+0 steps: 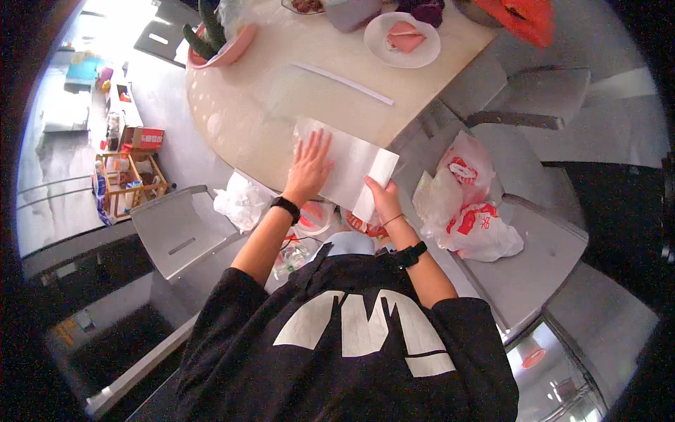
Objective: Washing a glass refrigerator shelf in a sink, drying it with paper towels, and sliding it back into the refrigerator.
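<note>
A folded white sheet, perhaps paper, [350,158] lies at the near edge of a pale table [253,105]. My left hand [311,166] rests flat on its left part, palm down, fingers apart. With thumb on top, my right hand [385,200] grips the sheet's folded right end, which reaches the table edge. Beyond the sheet lies a narrow white strip [343,83]. A white plate [377,50] with a folded pink item [405,38] stands farther back.
A pink bowl [232,50] with green cucumber-like vegetables stands at the table's far left. Plastic bags lie on a grey chair [548,253] at right; a white bag [240,200] is by the left chair [182,227]. A red item [519,18] is at the upper right.
</note>
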The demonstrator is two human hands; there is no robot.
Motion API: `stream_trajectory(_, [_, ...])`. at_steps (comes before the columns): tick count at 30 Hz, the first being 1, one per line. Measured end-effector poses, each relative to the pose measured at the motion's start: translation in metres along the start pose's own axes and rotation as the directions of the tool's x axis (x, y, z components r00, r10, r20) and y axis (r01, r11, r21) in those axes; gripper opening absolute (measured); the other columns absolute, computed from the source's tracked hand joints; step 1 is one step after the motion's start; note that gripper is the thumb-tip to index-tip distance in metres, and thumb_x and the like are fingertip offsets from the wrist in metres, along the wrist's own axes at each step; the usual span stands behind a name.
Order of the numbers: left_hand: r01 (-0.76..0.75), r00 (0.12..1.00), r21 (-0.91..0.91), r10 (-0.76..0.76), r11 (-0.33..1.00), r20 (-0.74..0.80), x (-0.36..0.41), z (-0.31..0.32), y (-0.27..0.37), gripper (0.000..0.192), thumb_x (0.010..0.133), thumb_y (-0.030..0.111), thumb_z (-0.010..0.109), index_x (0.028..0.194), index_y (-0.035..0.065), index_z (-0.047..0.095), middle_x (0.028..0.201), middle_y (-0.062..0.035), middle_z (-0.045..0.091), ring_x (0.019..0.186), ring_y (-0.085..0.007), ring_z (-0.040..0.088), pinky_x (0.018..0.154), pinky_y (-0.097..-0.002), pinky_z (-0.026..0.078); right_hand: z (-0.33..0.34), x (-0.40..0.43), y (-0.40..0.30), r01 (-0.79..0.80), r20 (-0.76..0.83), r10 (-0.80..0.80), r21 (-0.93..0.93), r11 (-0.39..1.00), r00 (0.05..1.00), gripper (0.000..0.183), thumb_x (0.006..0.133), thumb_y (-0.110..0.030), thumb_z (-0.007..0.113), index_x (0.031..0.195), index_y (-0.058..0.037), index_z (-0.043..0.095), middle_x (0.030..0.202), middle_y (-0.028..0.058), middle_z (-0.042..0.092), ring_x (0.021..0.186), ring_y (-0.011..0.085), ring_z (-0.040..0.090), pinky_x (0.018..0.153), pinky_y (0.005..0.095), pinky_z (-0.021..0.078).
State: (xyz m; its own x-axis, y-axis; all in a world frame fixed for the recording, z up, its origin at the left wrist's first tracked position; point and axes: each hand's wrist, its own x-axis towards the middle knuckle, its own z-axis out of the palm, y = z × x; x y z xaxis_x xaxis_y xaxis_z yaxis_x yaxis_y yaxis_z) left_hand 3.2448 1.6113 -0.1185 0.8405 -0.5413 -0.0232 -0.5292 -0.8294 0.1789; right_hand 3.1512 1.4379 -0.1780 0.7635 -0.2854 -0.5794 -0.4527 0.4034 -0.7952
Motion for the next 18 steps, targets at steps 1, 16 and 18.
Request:
stream_trajectory(1, [0.014,1.0,-0.006,-0.014,1.0,-0.001,-0.003,0.007,-0.004,0.061,0.089,0.028,0.046,0.141,0.0103,0.021,0.146,-0.0138,0.021,0.135,-0.029,0.018,0.11,-0.0455,0.011,0.0,-0.002,0.002,-0.004,0.008,0.004,-0.012,1.0,1.0,0.044,0.073,-0.028,0.07,0.101,0.0044,0.058,0.095,0.0123,0.064,0.083,0.0222,0.06,0.074,0.0334,0.0466])
stream_trajectory(16, [0.032,0.999,0.001,-0.032,0.999,-0.022,-0.006,0.015,-0.006,0.054,0.091,0.033,0.038,0.14,0.0145,0.026,0.145,-0.0056,0.025,0.135,-0.022,0.021,0.11,-0.0437,0.011,-0.121,-0.004,-0.03,0.022,-0.204,-0.041,-0.096,0.995,0.978,0.037,0.076,-0.018,0.066,0.105,0.0048,0.057,0.091,0.011,0.063,0.08,0.0224,0.059,0.069,0.035,0.0486])
stream_trajectory(18, [0.048,0.999,0.012,-0.048,0.999,-0.022,-0.007,0.018,-0.02,0.054,0.091,0.034,0.038,0.14,0.0143,0.025,0.146,-0.0059,0.024,0.135,-0.0225,0.02,0.11,-0.0443,0.01,-0.154,-0.021,-0.074,0.066,-0.237,-0.056,0.033,0.997,0.97,0.036,0.077,-0.014,0.065,0.106,0.0059,0.056,0.092,0.0113,0.062,0.075,0.0234,0.062,0.066,0.0332,0.0517])
